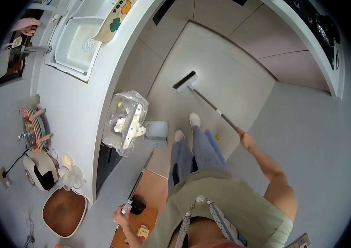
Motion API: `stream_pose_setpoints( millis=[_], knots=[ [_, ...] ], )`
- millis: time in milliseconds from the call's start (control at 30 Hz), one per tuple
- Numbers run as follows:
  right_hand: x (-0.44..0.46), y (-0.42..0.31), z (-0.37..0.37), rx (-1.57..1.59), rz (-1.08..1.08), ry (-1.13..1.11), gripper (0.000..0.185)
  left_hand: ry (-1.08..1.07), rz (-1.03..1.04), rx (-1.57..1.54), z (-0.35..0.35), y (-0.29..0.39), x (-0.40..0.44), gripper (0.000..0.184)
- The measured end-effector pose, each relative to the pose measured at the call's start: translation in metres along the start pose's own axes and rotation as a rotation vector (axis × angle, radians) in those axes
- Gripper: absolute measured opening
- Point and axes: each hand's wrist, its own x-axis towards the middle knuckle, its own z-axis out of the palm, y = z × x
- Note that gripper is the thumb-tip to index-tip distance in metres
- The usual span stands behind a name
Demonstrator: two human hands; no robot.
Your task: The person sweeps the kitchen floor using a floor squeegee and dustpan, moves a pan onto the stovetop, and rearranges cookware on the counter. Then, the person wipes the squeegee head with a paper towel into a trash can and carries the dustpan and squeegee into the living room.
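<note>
My right hand (247, 139) is closed round the upper end of a broom handle (208, 102). The broom head (186, 81), with dark bristles, rests on the pale floor (229, 74) ahead of my feet. At the lower left, my left hand (122, 215) grips the top of a long grey handle (140, 175). That handle runs down to a light dustpan (156, 131) on the floor beside my left foot. A small orange bit (218, 138) lies on the floor to the right of my legs.
A clear bag with spotted cloth (132, 124) sits at the left counter's edge. Along that counter (72, 111) are a sink (78, 45), a mat and a white appliance (41, 169). Cabinets (270, 37) bound the floor ahead. An orange-brown surface (148, 192) is near my left arm.
</note>
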Motion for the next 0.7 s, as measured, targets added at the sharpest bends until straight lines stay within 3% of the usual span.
stream_pose_setpoints(
  millis=[100, 200, 333, 467, 567, 700],
  knots=[
    [0.038, -0.013, -0.037, -0.133, -0.145, 0.089, 0.035, 0.029, 0.013, -0.017, 0.003, -0.002, -0.005, 0.032],
    [0.099, -0.074, -0.058, -0.205, -0.276, 0.113, 0.037, 0.028, -0.004, -0.016, 0.006, -0.008, -0.005, 0.03],
    [0.164, -0.144, -0.049, -0.309, -0.288, -0.003, 0.041, 0.027, -0.033, -0.008, 0.009, -0.007, -0.009, 0.03],
    [0.148, -0.117, -0.038, -0.299, -0.204, -0.061, 0.04, 0.033, -0.028, -0.035, 0.01, -0.009, -0.014, 0.031],
    [0.115, -0.051, -0.018, -0.307, -0.12, -0.101, 0.04, 0.049, -0.041, -0.037, 0.011, -0.012, -0.02, 0.031],
    [0.037, -0.004, -0.028, -0.321, 0.02, -0.151, 0.04, 0.052, -0.059, -0.05, 0.016, -0.019, -0.038, 0.032]
  ],
)
